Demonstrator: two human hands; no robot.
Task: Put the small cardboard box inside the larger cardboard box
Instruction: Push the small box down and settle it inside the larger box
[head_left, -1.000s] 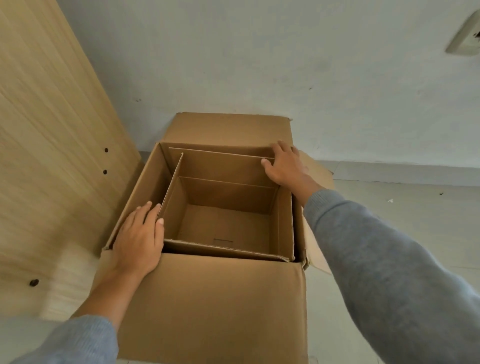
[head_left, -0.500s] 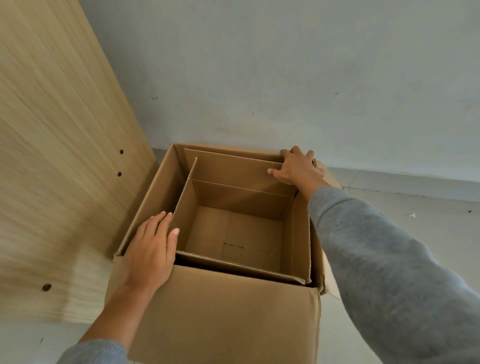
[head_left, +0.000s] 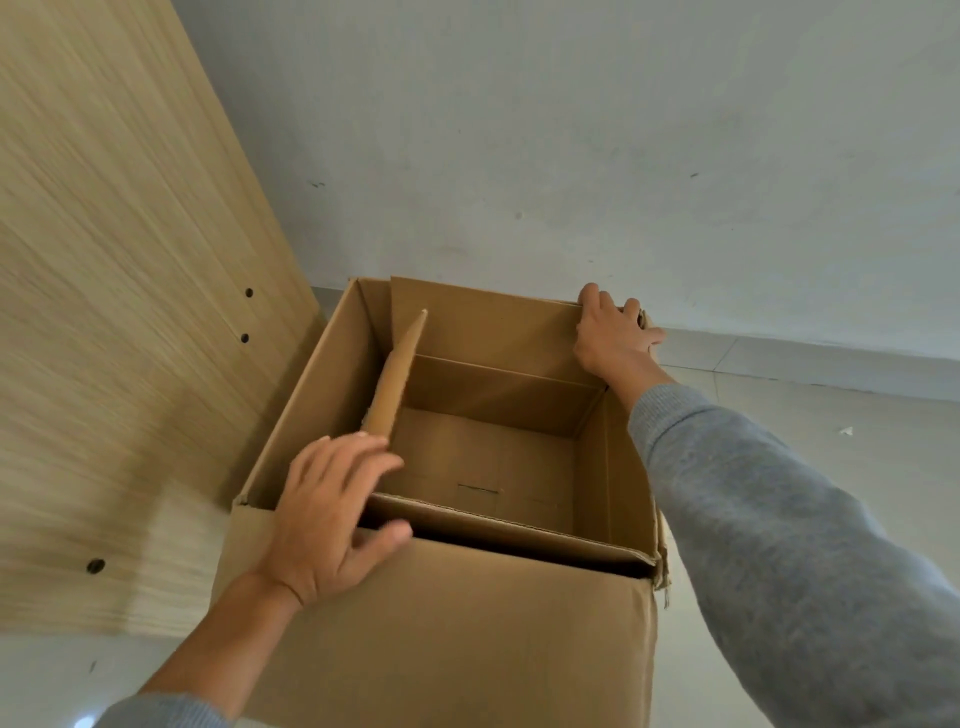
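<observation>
Small box: the small cardboard box (head_left: 483, 457) sits open-topped inside the larger cardboard box (head_left: 441, 634), flaps standing up.
Left hand: the left hand (head_left: 332, 514) is spread open on the near-left flap, gripping nothing.
Right hand: the right hand (head_left: 613, 332) curls over the far-right corner rim.
Doing it well: I'd press evenly at both corners so it seats flat.
Material: plain brown corrugated board, creased, frayed at the right edge.

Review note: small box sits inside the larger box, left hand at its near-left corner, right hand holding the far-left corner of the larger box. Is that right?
Not quite. The head view shows the right hand on the far-right corner of the larger box, not the far-left one. The rest holds: the small box sits inside, and the left hand is at its near-left corner.
</observation>
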